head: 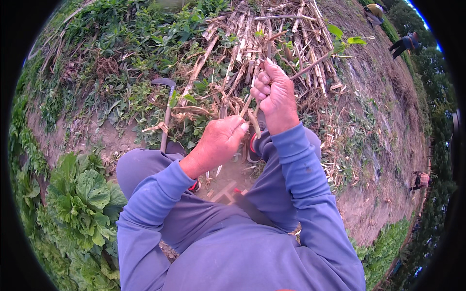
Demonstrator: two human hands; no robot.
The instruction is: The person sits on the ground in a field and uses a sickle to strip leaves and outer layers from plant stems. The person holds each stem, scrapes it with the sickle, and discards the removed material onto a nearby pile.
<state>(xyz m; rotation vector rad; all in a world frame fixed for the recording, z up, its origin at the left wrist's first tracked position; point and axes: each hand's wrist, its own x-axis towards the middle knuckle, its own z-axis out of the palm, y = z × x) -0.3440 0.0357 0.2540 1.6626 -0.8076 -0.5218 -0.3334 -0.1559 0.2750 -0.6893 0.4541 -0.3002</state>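
Both my hands are raised over the ground between my knees. My left hand (pixel 220 140) is closed on the lower end of thin dry plant stalks, thumb on top. Higher up and to the right, my right hand (pixel 275 94) is a fist round a stalk; a branch (pixel 313 66) with a few green leaves juts out to its right. A short thick stub of stem (pixel 254 123) shows between the hands. Beyond them lies a pile of dry cut stalks (pixel 242 47). A sickle (pixel 168 116) with a curved blade stands left of my left hand, its handle pointing toward my knee.
Leafy green plants (pixel 93 196) grow at the left. Green vines (pixel 156 36) cover the ground ahead. Bare soil strewn with plant scraps (pixel 378 145) stretches to the right. Several people, one in dark clothes (pixel 406 44), are far off at the right. A wooden frame (pixel 225 194) sits between my legs.
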